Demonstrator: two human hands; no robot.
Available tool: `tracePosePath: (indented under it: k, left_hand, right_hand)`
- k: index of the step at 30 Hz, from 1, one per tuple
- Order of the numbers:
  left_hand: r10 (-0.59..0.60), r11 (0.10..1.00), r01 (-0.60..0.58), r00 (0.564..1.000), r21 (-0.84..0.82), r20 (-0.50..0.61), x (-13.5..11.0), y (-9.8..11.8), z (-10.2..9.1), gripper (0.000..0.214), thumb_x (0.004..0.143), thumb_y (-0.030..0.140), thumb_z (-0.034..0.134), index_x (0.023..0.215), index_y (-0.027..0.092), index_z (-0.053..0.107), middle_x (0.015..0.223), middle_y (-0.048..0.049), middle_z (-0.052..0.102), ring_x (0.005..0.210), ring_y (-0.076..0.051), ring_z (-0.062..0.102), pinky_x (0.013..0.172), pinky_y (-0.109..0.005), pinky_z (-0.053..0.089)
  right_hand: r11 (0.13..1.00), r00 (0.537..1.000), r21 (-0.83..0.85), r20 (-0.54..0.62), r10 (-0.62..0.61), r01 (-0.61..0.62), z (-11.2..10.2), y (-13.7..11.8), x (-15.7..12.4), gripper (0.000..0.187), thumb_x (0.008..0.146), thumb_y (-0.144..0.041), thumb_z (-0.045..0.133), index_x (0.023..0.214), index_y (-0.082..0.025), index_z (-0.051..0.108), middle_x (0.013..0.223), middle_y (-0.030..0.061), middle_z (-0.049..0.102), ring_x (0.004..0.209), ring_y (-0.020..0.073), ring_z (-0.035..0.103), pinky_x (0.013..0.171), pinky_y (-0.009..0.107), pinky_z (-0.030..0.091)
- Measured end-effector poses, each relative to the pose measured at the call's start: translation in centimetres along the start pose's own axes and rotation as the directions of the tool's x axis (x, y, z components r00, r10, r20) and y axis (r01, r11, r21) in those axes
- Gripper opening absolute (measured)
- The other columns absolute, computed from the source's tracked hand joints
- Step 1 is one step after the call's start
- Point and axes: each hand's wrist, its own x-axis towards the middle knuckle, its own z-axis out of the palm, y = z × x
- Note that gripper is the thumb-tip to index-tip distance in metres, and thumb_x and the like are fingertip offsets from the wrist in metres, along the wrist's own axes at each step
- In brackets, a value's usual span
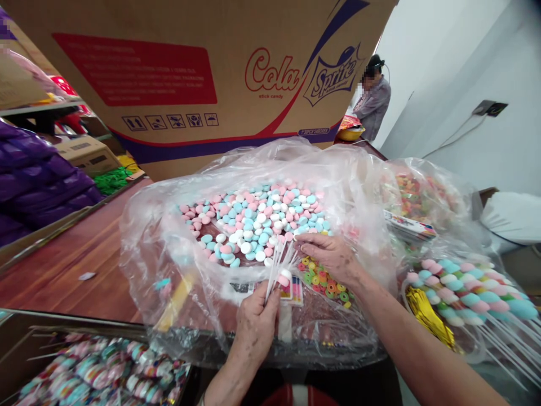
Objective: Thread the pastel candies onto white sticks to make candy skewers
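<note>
Fingers [252, 304] of the left hand [256, 327] clasp white sticks [274, 265]; whether those of the right hand [333, 256] pinch one, I cannot tell

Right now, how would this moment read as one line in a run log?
Left hand: holding white sticks | Right hand: beside stick tips, grip unclear | Nearby: pastel candies, gummy rings | Behind: cardboard box

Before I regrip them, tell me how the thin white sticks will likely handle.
The thin white sticks likely feel stiff, since they project straight from the left hand; being slender, probably light; with tops fanned apart, they might scatter.
</note>
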Motion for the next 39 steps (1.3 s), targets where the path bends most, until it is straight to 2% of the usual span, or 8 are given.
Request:
tracePosePath:
  k: [12, 18, 23, 26, 30, 32, 35, 39]
  left_hand:
    - [0.006, 1.000, -0.006, 1.000, 0.016, -0.005, 0.0, -0.4, 0.0, 0.034, 0.084, 0.048, 0.054, 0.070, 0.019, 0.064, 0.048, 0.0032, 0.050, 0.048, -0.015, 0.047, 0.046, -0.022, 0.033]
    - [-0.003, 1.000, 0.003, 1.000, -0.007, -0.009, 0.0, -0.5, 0.1, 0.035, 0.083, 0.049, 0.054, 0.067, 0.019, 0.061, 0.048, 0.0035, 0.049, 0.047, -0.014, 0.046, 0.044, -0.022, 0.033]
    - [0.003, 1.000, -0.003, 1.000, 0.004, 0.003, 0.1, -0.6, 0.0, 0.036, 0.085, 0.047, 0.052, 0.063, 0.019, 0.055, 0.051, 0.0039, 0.048, 0.046, -0.012, 0.042, 0.044, -0.021, 0.031]
    - [0.004, 1.000, -0.004, 1.000, 0.007, 0.000, 0.1, -0.3, 0.0, 0.033, 0.086, 0.044, 0.050, 0.065, 0.019, 0.054, 0.051, 0.0045, 0.046, 0.045, -0.011, 0.040, 0.044, -0.021, 0.030]
    - [-0.007, 0.999, 0.007, 1.000, -0.038, -0.006, 0.0, -0.3, -0.1, 0.032, 0.085, 0.044, 0.051, 0.065, 0.019, 0.053, 0.050, 0.0051, 0.044, 0.044, -0.010, 0.037, 0.043, -0.021, 0.028]
    - [-0.012, 0.997, 0.011, 1.000, -0.073, -0.023, 0.0, -0.5, 0.0, 0.033, 0.085, 0.046, 0.052, 0.066, 0.019, 0.053, 0.050, 0.0053, 0.044, 0.043, -0.010, 0.036, 0.042, -0.021, 0.026]
    - [-0.019, 0.992, 0.013, 0.998, -0.123, -0.052, 0.0, -0.9, 0.2, 0.034, 0.085, 0.048, 0.052, 0.068, 0.019, 0.054, 0.050, 0.0055, 0.044, 0.042, -0.009, 0.036, 0.041, -0.020, 0.026]
    - [-0.019, 0.987, 0.010, 0.998, -0.161, -0.058, 0.1, -1.1, 0.3, 0.037, 0.085, 0.050, 0.052, 0.067, 0.019, 0.053, 0.051, 0.0055, 0.044, 0.041, -0.008, 0.035, 0.040, -0.019, 0.026]
  right_hand:
    - [0.920, 0.985, 0.352, 0.036, 0.171, -0.173, 0.4, 0.8, 0.2, 0.031, 0.068, -0.033, 0.078, 0.097, -0.023, 0.076, 0.092, 0.0020, 0.076, 0.081, 0.0165, 0.071, 0.084, 0.034, 0.056]
    - [0.994, 0.999, -0.105, 0.035, -0.022, 0.025, 0.2, 0.1, -0.4, 0.026, 0.080, -0.032, 0.066, 0.104, -0.026, 0.074, 0.104, 0.0018, 0.075, 0.095, 0.0215, 0.070, 0.090, 0.039, 0.055]
    - [0.725, 0.909, -0.550, 0.212, -0.360, 0.415, 1.5, 0.0, -2.0, 0.037, 0.095, -0.023, 0.042, 0.125, -0.015, 0.063, 0.120, 0.0131, 0.068, 0.111, 0.0239, 0.063, 0.100, 0.041, 0.048]
    - [0.562, 0.833, -0.615, 0.385, -0.398, 0.553, 3.0, 0.2, -3.1, 0.041, 0.094, -0.014, 0.037, 0.130, -0.009, 0.057, 0.115, 0.0166, 0.068, 0.108, 0.0233, 0.062, 0.098, 0.037, 0.049]
    - [0.498, 0.807, -0.638, 0.423, -0.412, 0.588, 3.6, 0.0, -3.2, 0.042, 0.092, -0.014, 0.040, 0.131, -0.011, 0.055, 0.109, 0.0137, 0.070, 0.100, 0.0223, 0.064, 0.092, 0.035, 0.051]
    - [0.512, 0.847, -0.679, 0.365, -0.386, 0.526, 2.8, -0.6, -2.3, 0.040, 0.094, -0.017, 0.039, 0.131, -0.015, 0.056, 0.108, 0.0111, 0.071, 0.096, 0.0214, 0.066, 0.089, 0.033, 0.052]
    - [0.492, 0.972, -0.842, 0.147, -0.184, 0.220, 1.1, -1.9, 0.0, 0.036, 0.097, -0.019, 0.036, 0.124, -0.020, 0.060, 0.110, 0.0084, 0.070, 0.094, 0.0205, 0.066, 0.083, 0.031, 0.052]
    - [0.368, 0.999, -0.929, 0.039, -0.010, 0.040, 0.2, -2.7, 2.9, 0.030, 0.090, -0.008, 0.039, 0.103, -0.015, 0.065, 0.099, 0.0120, 0.068, 0.085, 0.0221, 0.064, 0.077, 0.031, 0.049]
